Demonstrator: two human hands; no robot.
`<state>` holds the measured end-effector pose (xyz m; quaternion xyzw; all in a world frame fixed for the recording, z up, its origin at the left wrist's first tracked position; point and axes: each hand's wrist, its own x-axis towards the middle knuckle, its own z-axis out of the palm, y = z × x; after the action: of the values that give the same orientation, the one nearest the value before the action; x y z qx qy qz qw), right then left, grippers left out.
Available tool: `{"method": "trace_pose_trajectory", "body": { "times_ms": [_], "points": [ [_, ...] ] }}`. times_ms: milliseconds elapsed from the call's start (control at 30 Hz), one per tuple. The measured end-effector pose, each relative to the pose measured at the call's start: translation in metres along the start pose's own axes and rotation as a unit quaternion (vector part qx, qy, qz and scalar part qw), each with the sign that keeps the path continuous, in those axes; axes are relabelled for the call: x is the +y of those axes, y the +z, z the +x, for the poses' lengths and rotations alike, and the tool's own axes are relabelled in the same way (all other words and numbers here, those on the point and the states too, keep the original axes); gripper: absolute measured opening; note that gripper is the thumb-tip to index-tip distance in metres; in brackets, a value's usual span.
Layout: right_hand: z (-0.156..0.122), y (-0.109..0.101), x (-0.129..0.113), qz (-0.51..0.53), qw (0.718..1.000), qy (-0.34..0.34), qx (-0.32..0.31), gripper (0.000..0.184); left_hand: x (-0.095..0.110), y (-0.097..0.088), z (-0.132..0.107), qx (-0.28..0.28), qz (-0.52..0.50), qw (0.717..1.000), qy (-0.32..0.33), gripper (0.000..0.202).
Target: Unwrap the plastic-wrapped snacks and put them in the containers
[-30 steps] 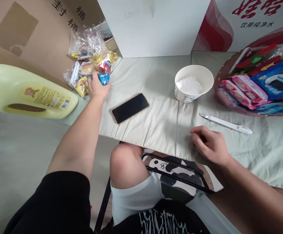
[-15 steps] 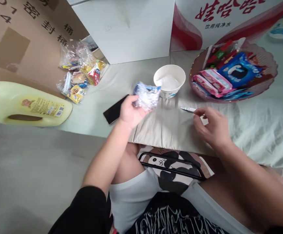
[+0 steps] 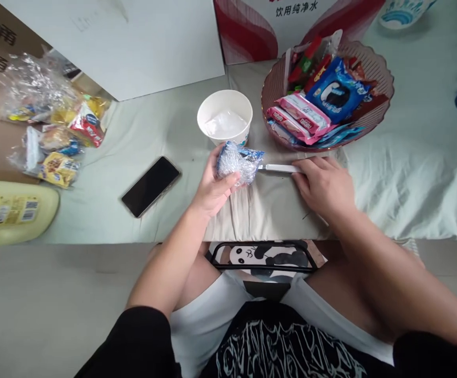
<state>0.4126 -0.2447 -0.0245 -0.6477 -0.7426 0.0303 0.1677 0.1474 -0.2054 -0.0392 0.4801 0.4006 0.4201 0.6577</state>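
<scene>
My left hand (image 3: 216,186) is closed around a blue snack packet wrapped in clear plastic film (image 3: 238,164), held just in front of the paper bowl (image 3: 204,118). In my right hand (image 3: 325,184) is a slim knife with a pale handle (image 3: 278,168), pointing left. Its tip meets the right end of the packet; whether it has gone into the film I cannot tell. Crumpled clear plastic (image 3: 225,125) lies inside the bowl. Beyond my right hand stands a pink ribbed glass bowl (image 3: 384,86) full of packaged snacks.
A black phone (image 3: 151,186) lies left of my left hand. Bagged snacks (image 3: 61,131) and a yellow jug (image 3: 16,212) are farther left. A white box (image 3: 165,47) and a red-and-white carton (image 3: 248,31) stand behind. The cloth-covered surface ends near my knees.
My right hand has brought the knife left to the packet in my left hand. The camera view has shifted right, and the phone now shows whole.
</scene>
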Motion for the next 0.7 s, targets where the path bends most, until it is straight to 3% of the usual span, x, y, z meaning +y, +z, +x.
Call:
{"method": "trace_pose_trajectory", "body": {
  "times_ms": [133,333,533,700],
  "points": [
    [0.000,-0.008,-0.014,0.061,0.997,0.049,0.019,0.029,-0.005,-0.004,0.001,0.016,0.019,0.998,0.051,0.086],
    [-0.008,-0.016,-0.028,0.195,0.978,-0.079,-0.005,0.031,-0.009,0.000,-0.003,0.023,0.090,0.990,0.102,0.086],
    [-0.013,-0.008,-0.039,0.173,0.981,-0.068,-0.050,0.035,-0.005,0.005,-0.010,0.021,0.131,0.983,0.129,0.082],
    [-0.009,-0.007,-0.021,0.160,0.985,-0.050,-0.039,0.038,0.000,-0.008,-0.015,0.074,0.066,0.990,0.100,0.081]
  ]
}}
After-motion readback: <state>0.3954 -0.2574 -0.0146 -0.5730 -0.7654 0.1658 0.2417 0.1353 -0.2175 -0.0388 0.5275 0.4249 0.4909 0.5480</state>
